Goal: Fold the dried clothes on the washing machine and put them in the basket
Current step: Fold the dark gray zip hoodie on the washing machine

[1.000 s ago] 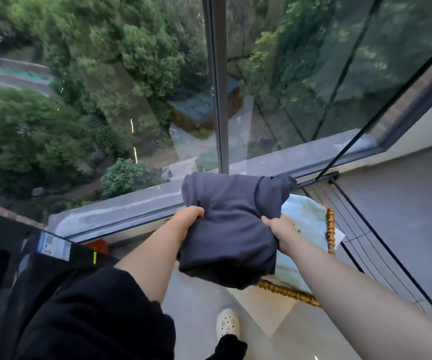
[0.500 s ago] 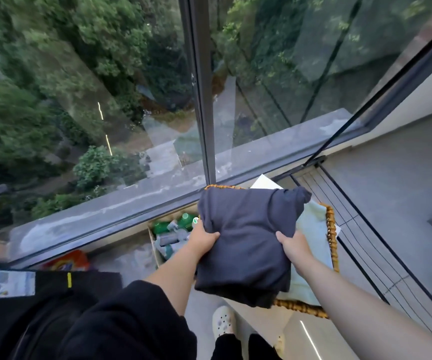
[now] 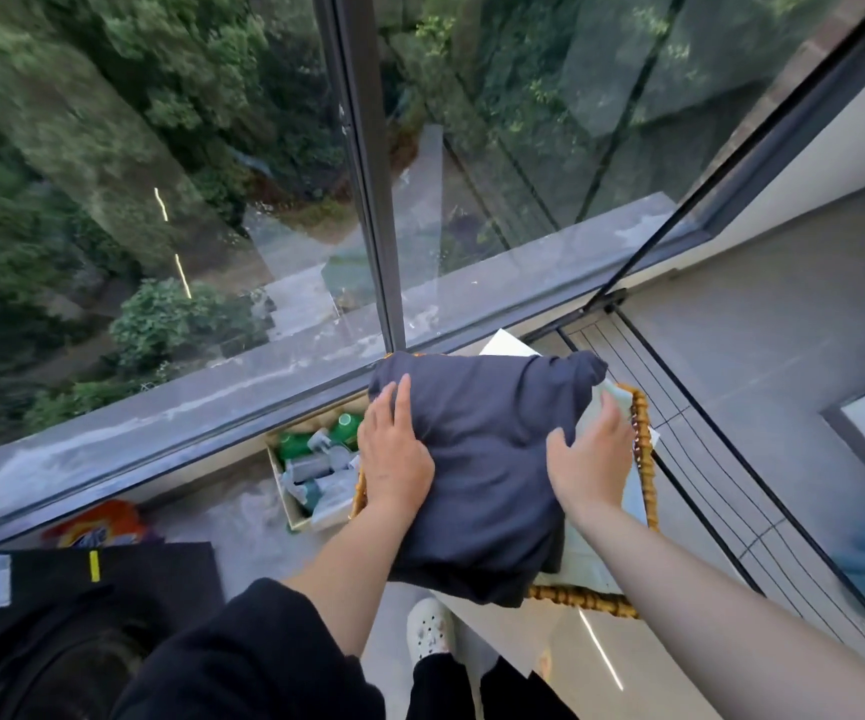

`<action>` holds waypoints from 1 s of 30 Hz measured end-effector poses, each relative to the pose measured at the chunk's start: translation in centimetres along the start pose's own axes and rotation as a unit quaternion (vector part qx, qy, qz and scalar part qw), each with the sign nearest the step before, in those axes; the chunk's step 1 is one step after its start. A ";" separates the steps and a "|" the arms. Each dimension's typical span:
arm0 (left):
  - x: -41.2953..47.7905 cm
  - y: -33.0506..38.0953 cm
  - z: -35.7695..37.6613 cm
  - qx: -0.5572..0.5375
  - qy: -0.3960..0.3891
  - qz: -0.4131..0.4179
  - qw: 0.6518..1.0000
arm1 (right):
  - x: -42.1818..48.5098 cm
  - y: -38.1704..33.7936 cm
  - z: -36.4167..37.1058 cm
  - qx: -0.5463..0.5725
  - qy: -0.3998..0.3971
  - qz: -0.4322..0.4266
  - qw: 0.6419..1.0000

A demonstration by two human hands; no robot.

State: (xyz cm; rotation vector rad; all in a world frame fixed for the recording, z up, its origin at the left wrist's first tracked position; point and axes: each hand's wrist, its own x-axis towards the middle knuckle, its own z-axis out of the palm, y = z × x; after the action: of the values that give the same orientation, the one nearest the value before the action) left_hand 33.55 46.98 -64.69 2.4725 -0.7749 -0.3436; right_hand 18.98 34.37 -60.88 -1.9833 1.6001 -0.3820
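Left hand (image 3: pixel 395 452), right hand (image 3: pixel 590 459) flat, fingers straight, on garment (image 3: pixel 482 449); press it level into basket (image 3: pixel 646 459) beneath your hands.

I count two hands, the left hand (image 3: pixel 396 454) and the right hand (image 3: pixel 594 449), and one dark folded garment (image 3: pixel 487 459). There is one woven basket (image 3: pixel 646 459), with one pale cloth (image 3: pixel 588 561) in it. There is one cardboard box (image 3: pixel 284 491); two green bottles (image 3: pixel 295 444) (image 3: pixel 349 423) show inside, and the other things there are too jumbled to count. One white shoe (image 3: pixel 430 631), one orange bag (image 3: pixel 97 527), one washing machine (image 3: pixel 108 579).
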 end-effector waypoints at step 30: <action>5.8 -4.6 9.1 0.020 -0.046 0.043 0.998 | 4.8 3.5 11.4 -0.104 -0.045 -0.106 0.988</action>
State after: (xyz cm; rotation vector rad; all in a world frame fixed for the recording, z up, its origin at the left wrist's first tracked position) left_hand 36.81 43.14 -75.27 2.4661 -0.9309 -0.4155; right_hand 23.56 32.06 -72.66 -2.3044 1.4265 -0.2072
